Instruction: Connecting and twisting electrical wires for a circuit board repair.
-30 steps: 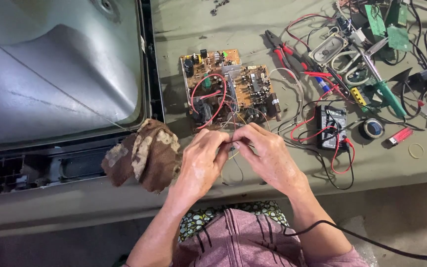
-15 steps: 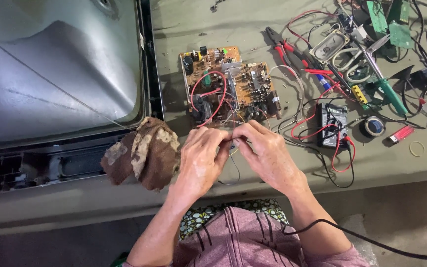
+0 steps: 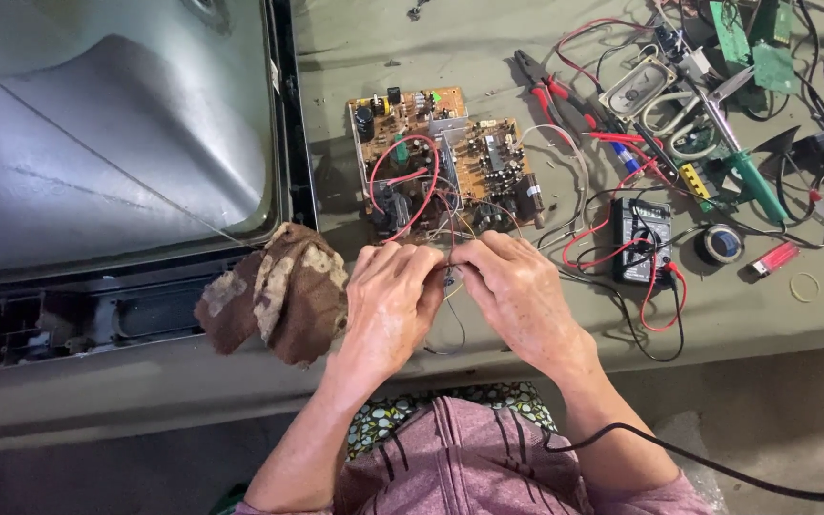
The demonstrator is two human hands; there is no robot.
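My left hand (image 3: pixel 391 307) and my right hand (image 3: pixel 517 291) meet at the near edge of a brown circuit board (image 3: pixel 445 162), fingertips pinched together on thin wires (image 3: pixel 450 270) that run from the board. The board carries red looped wires, black components and a metal heat sink. A thin dark wire loops down below my hands onto the table. What the fingertips press between them is too small to make out.
A brown patterned cloth (image 3: pixel 274 291) lies left of my left hand. A large grey tube screen (image 3: pixel 107 124) fills the left. Right of the board lie red-handled pliers (image 3: pixel 550 91), a black multimeter (image 3: pixel 643 238), a tape roll (image 3: pixel 720 243), a speaker (image 3: pixel 637 86), green boards (image 3: pixel 772 65) and tangled leads.
My hands stay pinched on the wires at the board's edge; the fingers shift only slightly. The view has drifted a little.
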